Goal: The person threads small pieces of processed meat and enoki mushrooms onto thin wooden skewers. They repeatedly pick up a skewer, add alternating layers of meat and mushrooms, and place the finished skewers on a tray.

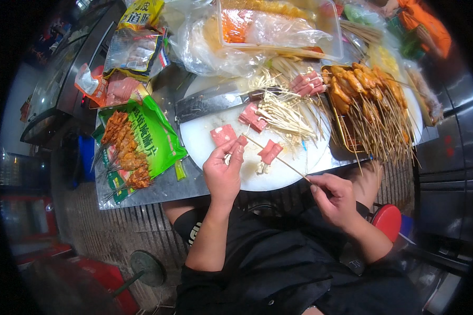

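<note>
My left hand (pixel 223 169) pinches a rolled slice of pink meat (pixel 240 142) with enoki showing below it. In my right hand (pixel 333 195) is the lower end of a thin wooden skewer (pixel 287 164), whose tip reaches the roll at my left fingers. Another pink meat roll with enoki (pixel 270 152) lies by the skewer; whether it is threaded on it I cannot tell. Square meat slices (pixel 222 134) and a second stack (pixel 253 117) rest on the round white cutting board (pixel 256 183). Loose enoki mushrooms (pixel 287 116) lie behind them, near finished-looking meat rolls (pixel 307 82).
A cleaver (pixel 209 103) lies across the board's back left. At right, a metal tray (pixel 349 143) holds skewered marinated meat (pixel 372 84). More meat skewers (pixel 126 151) lie on a green package (pixel 157 138) at left. Plastic bags and a clear tub (pixel 280 49) stand behind; another person's orange garment (pixel 427 27) shows back right.
</note>
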Action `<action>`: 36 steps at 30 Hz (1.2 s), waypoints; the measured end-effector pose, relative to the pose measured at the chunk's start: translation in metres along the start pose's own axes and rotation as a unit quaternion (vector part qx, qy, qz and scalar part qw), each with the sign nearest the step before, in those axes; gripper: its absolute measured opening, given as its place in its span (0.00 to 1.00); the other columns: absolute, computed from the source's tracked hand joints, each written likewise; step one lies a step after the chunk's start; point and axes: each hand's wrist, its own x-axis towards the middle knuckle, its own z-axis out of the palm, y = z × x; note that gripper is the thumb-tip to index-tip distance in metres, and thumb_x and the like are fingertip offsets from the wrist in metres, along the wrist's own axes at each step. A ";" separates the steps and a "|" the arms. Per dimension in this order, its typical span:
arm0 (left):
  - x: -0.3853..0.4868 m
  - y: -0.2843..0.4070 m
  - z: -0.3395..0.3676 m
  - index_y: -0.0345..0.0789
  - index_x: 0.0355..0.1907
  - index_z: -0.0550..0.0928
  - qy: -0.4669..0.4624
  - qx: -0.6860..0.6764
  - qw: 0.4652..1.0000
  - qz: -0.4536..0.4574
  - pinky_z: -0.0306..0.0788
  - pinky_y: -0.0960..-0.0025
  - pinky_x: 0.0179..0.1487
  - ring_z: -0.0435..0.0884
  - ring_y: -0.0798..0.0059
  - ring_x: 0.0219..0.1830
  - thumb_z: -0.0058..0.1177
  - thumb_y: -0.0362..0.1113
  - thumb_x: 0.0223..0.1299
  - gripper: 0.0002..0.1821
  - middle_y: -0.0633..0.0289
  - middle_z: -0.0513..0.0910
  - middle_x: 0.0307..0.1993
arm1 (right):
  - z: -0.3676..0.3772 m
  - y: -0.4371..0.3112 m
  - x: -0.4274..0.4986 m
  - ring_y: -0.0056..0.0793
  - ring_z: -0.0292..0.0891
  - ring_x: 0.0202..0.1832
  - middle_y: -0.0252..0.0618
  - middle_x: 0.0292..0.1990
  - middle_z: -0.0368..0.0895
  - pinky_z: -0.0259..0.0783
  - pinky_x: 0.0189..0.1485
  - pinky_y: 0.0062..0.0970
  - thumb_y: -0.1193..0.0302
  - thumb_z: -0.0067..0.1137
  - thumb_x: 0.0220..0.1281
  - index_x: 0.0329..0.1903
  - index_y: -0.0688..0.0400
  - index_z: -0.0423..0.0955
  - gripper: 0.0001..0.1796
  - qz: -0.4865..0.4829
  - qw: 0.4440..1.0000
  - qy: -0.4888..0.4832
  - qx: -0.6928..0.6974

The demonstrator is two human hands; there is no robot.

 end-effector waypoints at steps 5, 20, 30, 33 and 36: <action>0.003 -0.006 -0.003 0.19 0.62 0.87 0.010 0.005 0.998 0.070 0.82 0.73 0.54 0.89 0.79 0.49 0.67 0.29 0.79 0.17 0.52 0.94 0.53 | -0.001 -0.007 -0.010 0.26 0.79 0.27 0.44 0.30 0.86 0.71 0.31 0.27 0.81 0.65 0.71 0.54 0.68 0.88 0.12 0.013 1.000 -0.022 0.002; -0.002 -0.007 -0.001 0.17 0.62 0.85 -0.001 -0.024 0.996 0.080 0.87 0.69 0.55 0.91 0.73 0.53 0.66 0.26 0.79 0.17 0.48 0.93 0.55 | 0.001 -0.006 -0.011 0.28 0.79 0.25 0.44 0.30 0.86 0.71 0.30 0.28 0.81 0.65 0.70 0.53 0.68 0.88 0.12 0.018 0.999 -0.027 -0.012; -0.003 -0.006 -0.002 0.19 0.62 0.85 -0.008 -0.008 0.997 0.071 0.82 0.72 0.61 0.90 0.75 0.56 0.65 0.26 0.79 0.16 0.48 0.95 0.54 | 0.000 -0.009 -0.011 0.32 0.79 0.24 0.46 0.28 0.84 0.71 0.29 0.30 0.81 0.66 0.68 0.53 0.68 0.88 0.13 0.000 0.999 -0.026 -0.025; -0.001 -0.010 -0.002 0.21 0.58 0.83 -0.011 -0.051 0.994 0.093 0.86 0.69 0.56 0.91 0.71 0.54 0.67 0.25 0.78 0.14 0.47 0.92 0.54 | -0.001 -0.010 -0.011 0.33 0.79 0.24 0.46 0.27 0.83 0.71 0.29 0.30 0.81 0.66 0.67 0.52 0.68 0.88 0.13 -0.005 0.999 -0.034 -0.033; -0.001 -0.011 -0.004 0.25 0.53 0.80 -0.015 -0.048 0.997 0.056 0.85 0.70 0.57 0.91 0.70 0.54 0.66 0.24 0.77 0.10 0.47 0.92 0.54 | -0.001 -0.010 -0.010 0.34 0.78 0.23 0.45 0.27 0.82 0.71 0.29 0.31 0.80 0.67 0.67 0.52 0.67 0.89 0.13 -0.010 0.998 -0.040 -0.044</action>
